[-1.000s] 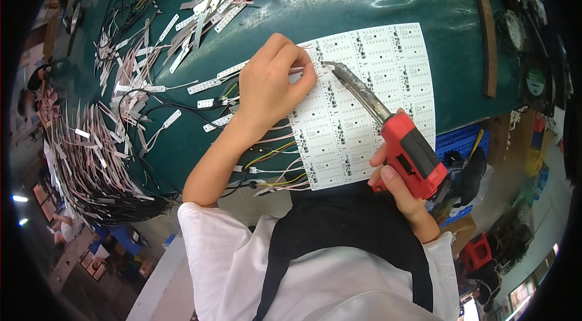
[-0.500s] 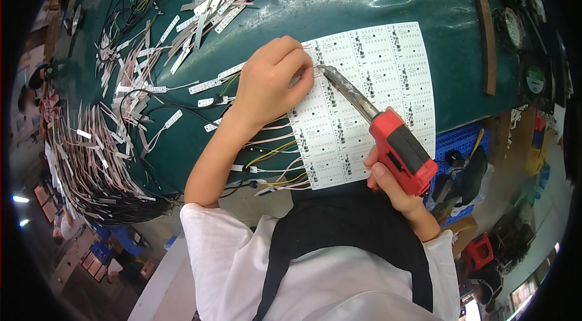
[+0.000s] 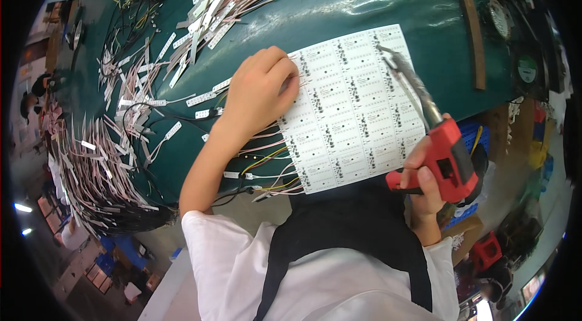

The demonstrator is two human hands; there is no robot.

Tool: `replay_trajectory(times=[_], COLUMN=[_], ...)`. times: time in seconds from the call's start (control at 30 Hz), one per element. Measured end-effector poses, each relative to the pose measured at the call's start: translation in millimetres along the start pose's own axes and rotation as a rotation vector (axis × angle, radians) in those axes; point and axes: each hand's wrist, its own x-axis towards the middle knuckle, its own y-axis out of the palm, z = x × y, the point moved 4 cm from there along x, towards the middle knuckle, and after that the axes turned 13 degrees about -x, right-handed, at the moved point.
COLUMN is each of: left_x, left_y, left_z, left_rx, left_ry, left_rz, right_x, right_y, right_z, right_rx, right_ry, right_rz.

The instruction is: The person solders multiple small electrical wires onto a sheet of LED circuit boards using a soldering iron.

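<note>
A white panel of joined circuit boards (image 3: 357,109), dotted with small dark parts, lies on the green table. My left hand (image 3: 257,87) is closed in a pinch at the panel's upper left edge; its fingers hide what they hold, though thin wire ends show beside the fingertips. My right hand (image 3: 427,190) grips a red soldering gun (image 3: 448,154) with a black grip area. Its metal tip, blurred, hangs over the panel's upper right part, well away from my left hand. Several wires (image 3: 276,154), pink, white, yellow and black, run out along the panel's left edge.
Small white light strips with wires (image 3: 218,9) lie heaped at the back. A large bundle of wired strips (image 3: 103,169) hangs over the table's left side. A wooden bar (image 3: 473,39) rests at the right. Below the right edge is a blue crate (image 3: 476,136).
The soldering gun has swung right, its tip leaving the spot by my left fingertips. My left hand stays pinched at the panel edge. The whole view has shifted slightly.
</note>
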Motion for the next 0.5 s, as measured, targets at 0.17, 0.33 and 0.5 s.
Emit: replay_trajectory(times=[0.17, 0.33, 0.5], left_x=[51, 139, 154], left_y=[11, 50, 55], left_z=[7, 26, 28], left_rx=[0.002, 0.116, 0.354], left_ry=[0.039, 0.255, 0.305], left_rz=[0.080, -0.218, -0.238], right_x=[-3, -15, -21], right_y=[-22, -27, -28], right_z=[0, 1, 6], right_rx=[0.079, 0.146, 0.046], right_ry=[-0.131, -0.173, -0.134], right_rz=[-0.113, -0.102, -0.126])
